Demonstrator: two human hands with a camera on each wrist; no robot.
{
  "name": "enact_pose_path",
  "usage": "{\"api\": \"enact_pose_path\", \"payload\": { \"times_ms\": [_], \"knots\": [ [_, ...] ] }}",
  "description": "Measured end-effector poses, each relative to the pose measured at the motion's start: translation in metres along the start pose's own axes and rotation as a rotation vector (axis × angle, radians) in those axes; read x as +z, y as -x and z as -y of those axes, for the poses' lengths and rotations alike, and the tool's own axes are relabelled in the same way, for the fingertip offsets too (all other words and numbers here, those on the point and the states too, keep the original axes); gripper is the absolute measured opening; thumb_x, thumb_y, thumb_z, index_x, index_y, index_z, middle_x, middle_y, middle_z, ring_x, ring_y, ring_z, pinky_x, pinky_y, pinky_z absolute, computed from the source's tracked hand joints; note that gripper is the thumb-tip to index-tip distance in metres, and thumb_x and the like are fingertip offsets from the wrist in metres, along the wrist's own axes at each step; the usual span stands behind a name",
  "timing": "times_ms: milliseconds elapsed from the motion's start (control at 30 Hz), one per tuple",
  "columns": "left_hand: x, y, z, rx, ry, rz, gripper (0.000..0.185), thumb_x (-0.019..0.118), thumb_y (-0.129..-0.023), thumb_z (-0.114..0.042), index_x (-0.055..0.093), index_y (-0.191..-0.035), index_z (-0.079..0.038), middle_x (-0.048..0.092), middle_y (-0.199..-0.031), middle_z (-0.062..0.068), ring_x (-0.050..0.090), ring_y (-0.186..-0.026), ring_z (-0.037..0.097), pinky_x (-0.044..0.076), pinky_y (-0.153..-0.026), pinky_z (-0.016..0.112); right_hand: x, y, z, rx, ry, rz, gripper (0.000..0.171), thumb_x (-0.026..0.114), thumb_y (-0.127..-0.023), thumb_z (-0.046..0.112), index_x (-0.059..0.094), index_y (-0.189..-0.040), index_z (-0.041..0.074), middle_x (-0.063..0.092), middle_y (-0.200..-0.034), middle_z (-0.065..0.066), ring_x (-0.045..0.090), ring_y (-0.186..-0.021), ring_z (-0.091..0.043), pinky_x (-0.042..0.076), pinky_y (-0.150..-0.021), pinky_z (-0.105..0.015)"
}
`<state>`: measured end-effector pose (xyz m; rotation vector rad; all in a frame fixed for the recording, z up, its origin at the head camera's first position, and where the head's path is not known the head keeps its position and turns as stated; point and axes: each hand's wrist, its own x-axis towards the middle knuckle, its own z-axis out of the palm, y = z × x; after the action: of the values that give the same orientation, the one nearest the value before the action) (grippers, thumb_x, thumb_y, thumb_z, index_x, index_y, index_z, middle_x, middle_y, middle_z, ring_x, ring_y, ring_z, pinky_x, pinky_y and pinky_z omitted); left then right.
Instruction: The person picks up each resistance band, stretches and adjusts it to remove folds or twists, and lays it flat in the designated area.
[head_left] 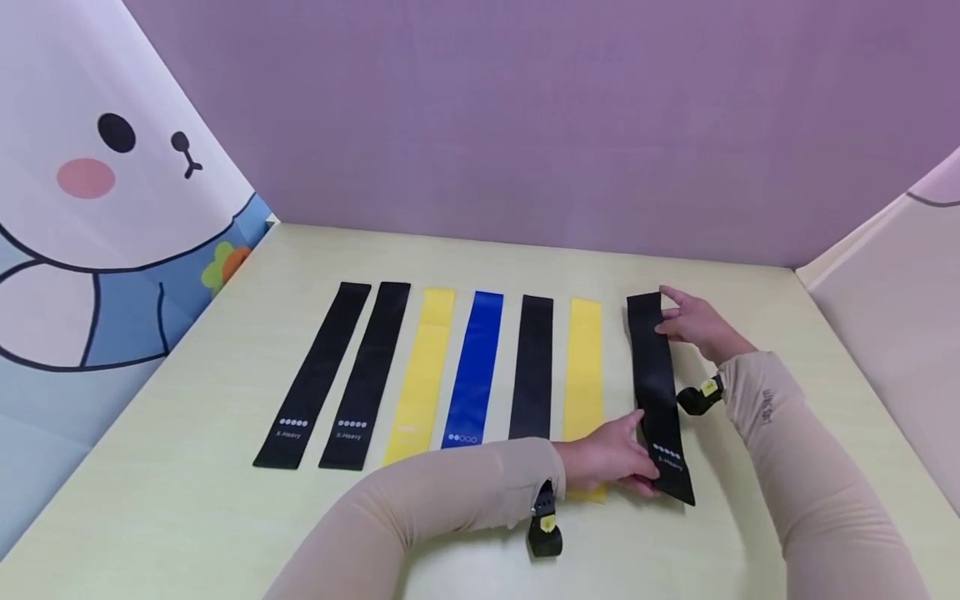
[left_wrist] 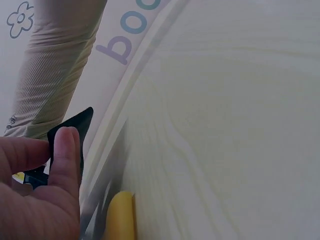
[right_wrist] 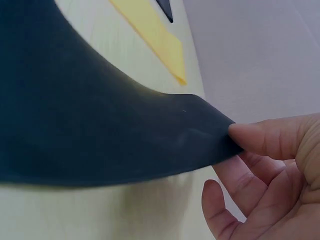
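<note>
Black band (head_left: pixel 657 392), pinched at both ends by left hand (head_left: pixel 611 458) and right hand (head_left: pixel 697 325), lies just right of a yellow band (head_left: pixel 585 367).

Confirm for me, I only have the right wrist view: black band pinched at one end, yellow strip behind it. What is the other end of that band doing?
Observer: The left hand grips the near end of the black band; the right hand pinches the far end.
Operator: How many bands on the table in total?
Observer: Seven in a row on the table: two black bands at the far left, a yellow one, a blue one, another black one, a second yellow one, then the held band.
Operator: Any markings on the held one?
Observer: White dots and small print near its near end, by the left hand's fingers.
</note>
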<state>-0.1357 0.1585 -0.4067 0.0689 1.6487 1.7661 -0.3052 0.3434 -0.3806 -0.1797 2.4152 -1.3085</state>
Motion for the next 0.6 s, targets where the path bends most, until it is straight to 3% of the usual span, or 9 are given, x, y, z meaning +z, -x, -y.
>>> {"api": "enact_pose_path", "payload": {
  "times_ms": [133,267,333,400,500,600],
  "knots": [
    [0.000,0.000,0.002,-0.015,0.003,0.029,0.084,0.057,-0.082,0.019,0.017,-0.152,-0.006,0.058,-0.072,0.009,0.066,-0.084,0.044,0.057,-0.067,0.034,0.001,-0.001,-0.004,0.008,0.024,-0.003,0.080,0.054,-0.092,-0.003,0.002,-0.152,0.003,0.029,-0.142,-0.039,0.051,-0.078,0.010,0.049,-0.074,-0.020],
    [0.000,0.000,0.003,-0.040,-0.024,0.046,0.084,0.058,-0.082,0.018,0.017,-0.152,-0.006,0.058,-0.068,0.009,0.068,-0.072,0.035,0.057,-0.066,0.032,0.002,-0.002,-0.006,0.015,0.045,-0.011,0.080,0.054,-0.091,-0.004,0.002,-0.152,0.003,0.030,-0.142,-0.039,0.053,-0.085,0.004,0.049,-0.073,-0.019],
    [0.000,0.001,0.002,-0.056,-0.052,0.069,0.083,0.059,-0.083,0.017,0.017,-0.152,-0.005,0.059,-0.067,0.009,0.065,-0.062,0.027,0.056,-0.064,0.030,0.002,-0.002,-0.007,0.017,0.067,-0.012,0.080,0.055,-0.091,-0.004,0.002,-0.152,0.002,0.030,-0.142,-0.039,0.056,-0.093,-0.008,0.049,-0.075,-0.021],
    [-0.002,0.003,0.000,-0.076,-0.093,0.092,0.082,0.060,-0.084,0.015,0.017,-0.152,-0.005,0.061,-0.069,0.012,0.060,-0.056,0.019,0.056,-0.062,0.029,0.001,-0.003,-0.008,0.018,0.097,0.000,0.080,0.054,-0.091,-0.003,0.001,-0.151,0.001,0.027,-0.143,-0.039,0.056,-0.110,-0.027,0.050,-0.085,-0.031],
    [-0.010,0.007,-0.009,-0.112,-0.189,0.124,0.079,0.062,-0.086,0.008,0.020,-0.151,-0.007,0.066,-0.082,0.013,0.057,-0.055,0.017,0.055,-0.062,0.028,-0.003,-0.002,-0.007,0.009,0.175,0.021,0.080,0.054,-0.093,0.002,-0.001,-0.150,-0.001,0.020,-0.144,-0.040,0.035,-0.129,-0.048,0.039,-0.100,-0.051],
    [-0.024,0.012,-0.019,-0.131,-0.289,0.133,0.072,0.064,-0.088,-0.001,0.026,-0.150,-0.008,0.065,-0.097,0.012,0.060,-0.062,0.019,0.054,-0.067,0.028,-0.008,0.001,-0.004,-0.001,0.237,0.029,0.077,0.052,-0.095,0.009,-0.001,-0.150,-0.002,0.013,-0.146,-0.040,0.019,-0.133,-0.054,0.023,-0.106,-0.061]
  ]
}}
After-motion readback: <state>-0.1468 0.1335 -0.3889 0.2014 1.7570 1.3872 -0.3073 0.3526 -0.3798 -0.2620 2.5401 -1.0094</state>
